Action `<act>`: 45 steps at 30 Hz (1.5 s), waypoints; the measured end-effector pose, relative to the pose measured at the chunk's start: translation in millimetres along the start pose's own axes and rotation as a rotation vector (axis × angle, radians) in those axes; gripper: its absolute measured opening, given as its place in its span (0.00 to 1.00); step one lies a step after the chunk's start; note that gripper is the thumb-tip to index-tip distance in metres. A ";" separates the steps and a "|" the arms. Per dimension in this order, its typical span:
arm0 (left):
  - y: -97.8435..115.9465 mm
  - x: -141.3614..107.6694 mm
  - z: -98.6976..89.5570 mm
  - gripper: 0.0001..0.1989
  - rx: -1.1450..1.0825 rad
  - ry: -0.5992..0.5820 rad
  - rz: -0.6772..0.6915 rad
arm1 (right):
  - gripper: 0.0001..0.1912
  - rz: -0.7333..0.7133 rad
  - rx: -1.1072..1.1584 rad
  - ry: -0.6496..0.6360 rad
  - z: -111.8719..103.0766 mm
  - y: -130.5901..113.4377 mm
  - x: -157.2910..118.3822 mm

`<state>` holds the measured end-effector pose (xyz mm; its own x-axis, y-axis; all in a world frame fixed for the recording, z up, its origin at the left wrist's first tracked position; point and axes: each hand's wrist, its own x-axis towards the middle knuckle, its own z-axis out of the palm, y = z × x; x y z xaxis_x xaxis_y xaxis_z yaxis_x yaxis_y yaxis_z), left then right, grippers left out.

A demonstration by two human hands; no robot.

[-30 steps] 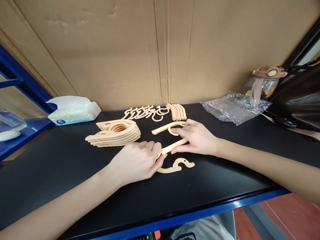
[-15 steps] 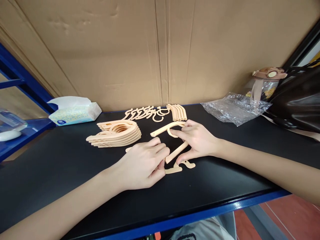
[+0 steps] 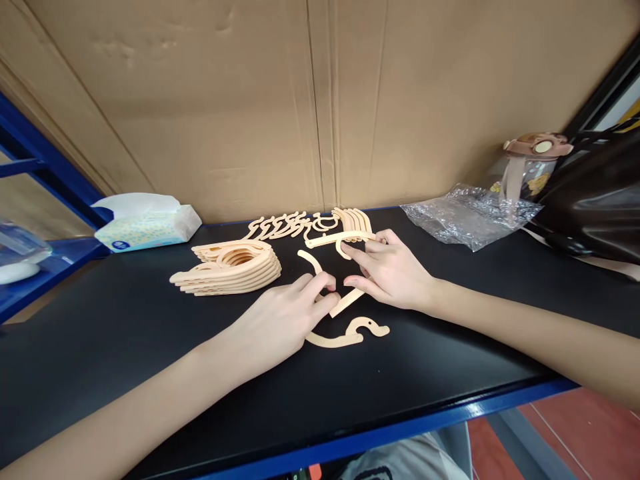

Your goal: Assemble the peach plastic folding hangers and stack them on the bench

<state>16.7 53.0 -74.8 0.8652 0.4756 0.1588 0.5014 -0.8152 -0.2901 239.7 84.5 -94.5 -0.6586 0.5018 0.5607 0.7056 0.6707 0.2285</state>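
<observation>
My left hand point(image 3: 295, 307) is closed, thumb and fingers pinching a curved beige hanger piece point(image 3: 309, 260) that sticks up beyond the fingertips. My right hand point(image 3: 393, 270) grips a part-assembled folding hanger, whose straight arm point(image 3: 334, 238) points left and whose hook point(image 3: 341, 249) curls below it. Another hanger arm point(image 3: 347, 303) slants down from under the right hand toward the left fingertips; its far end is hidden. In front of both hands, a loose curved piece point(image 3: 333, 341) lies against a small hook piece point(image 3: 370, 327) on the black table.
Left of the hands stands a stack of folded hangers point(image 3: 230, 270). Several small hook parts point(image 3: 277, 225) and a row of curved arms point(image 3: 353, 220) lie at the back. A tissue pack point(image 3: 147, 227), clear plastic wrap point(image 3: 465, 213), a bottle point(image 3: 533, 170) and a black bag point(image 3: 595, 200) line the edges.
The curved piece in my left hand has come up and turned, its end now pointing away. My right hand has lifted the hanger's upper arm slightly and moved off the small hook piece.
</observation>
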 end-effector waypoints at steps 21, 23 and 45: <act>6.2 5.9 2.2 0.08 -0.311 0.134 -0.010 | 0.27 0.028 0.267 -0.168 -4.4 -10.5 -0.3; 6.6 5.7 3.3 0.09 -0.309 0.153 0.011 | 0.24 -0.019 0.301 -0.145 -3.2 -9.3 -1.4; 12.6 3.8 -4.1 0.02 -0.322 0.151 0.116 | 0.18 0.165 0.287 -0.124 1.9 5.4 -0.9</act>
<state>26.3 43.2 -74.1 0.8960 0.3394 0.2863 0.3559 -0.9345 -0.0059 243.6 88.7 -95.3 -0.5812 0.6665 0.4668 0.7142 0.6927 -0.0998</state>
